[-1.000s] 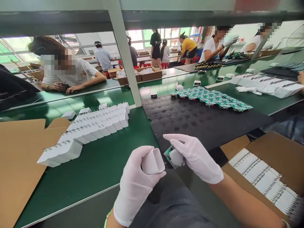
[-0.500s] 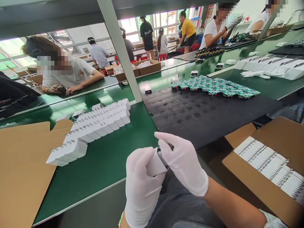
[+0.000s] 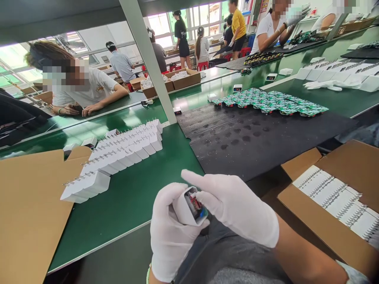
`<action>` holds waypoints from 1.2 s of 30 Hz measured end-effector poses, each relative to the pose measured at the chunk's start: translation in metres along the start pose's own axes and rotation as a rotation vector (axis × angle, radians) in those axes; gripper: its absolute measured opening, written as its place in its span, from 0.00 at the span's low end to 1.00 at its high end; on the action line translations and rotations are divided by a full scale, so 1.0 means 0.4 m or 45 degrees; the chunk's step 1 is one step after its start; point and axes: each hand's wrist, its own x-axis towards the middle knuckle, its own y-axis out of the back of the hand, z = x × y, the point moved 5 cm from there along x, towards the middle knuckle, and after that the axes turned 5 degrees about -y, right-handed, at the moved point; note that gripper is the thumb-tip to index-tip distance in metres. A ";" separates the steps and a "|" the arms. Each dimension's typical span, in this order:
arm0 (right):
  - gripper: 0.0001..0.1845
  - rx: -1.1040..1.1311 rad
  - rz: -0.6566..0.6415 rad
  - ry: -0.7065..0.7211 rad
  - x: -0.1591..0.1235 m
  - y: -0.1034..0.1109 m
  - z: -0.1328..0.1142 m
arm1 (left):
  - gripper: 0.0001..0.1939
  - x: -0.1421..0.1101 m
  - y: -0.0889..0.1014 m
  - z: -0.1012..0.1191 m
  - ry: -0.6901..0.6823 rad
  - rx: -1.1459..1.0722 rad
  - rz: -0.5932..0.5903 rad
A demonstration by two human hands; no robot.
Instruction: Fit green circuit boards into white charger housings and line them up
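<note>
Left hand, white-gloved, curled narrowly around a white charger casing; open end faces up, circuit components visible inside. Right hand, also gloved, fingers extended, lies against the casing's right side without wrapping it. At 10 o'clock on the green bench: rows of white charger units. At 1 o'clock: green circuit boards on a black mat. At 3 o'clock: cardboard box of packed white units.

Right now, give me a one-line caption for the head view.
Gloved left hand holds a white charger casing, circuit board inside, right hand touching it.
</note>
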 end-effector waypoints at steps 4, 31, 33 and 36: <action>0.29 0.120 -0.037 -0.053 -0.008 -0.010 0.021 | 0.27 0.000 0.005 0.005 0.031 -0.201 -0.012; 0.36 1.454 -0.035 -0.168 -0.054 -0.124 0.117 | 0.19 0.114 0.007 0.080 -0.624 0.304 -0.652; 0.35 1.472 -0.012 -0.141 -0.057 -0.133 0.123 | 0.25 0.109 0.012 0.067 -0.624 0.275 -0.648; 0.32 1.488 0.067 -0.119 -0.058 -0.132 0.120 | 0.25 0.112 0.019 0.058 -0.602 0.260 -0.669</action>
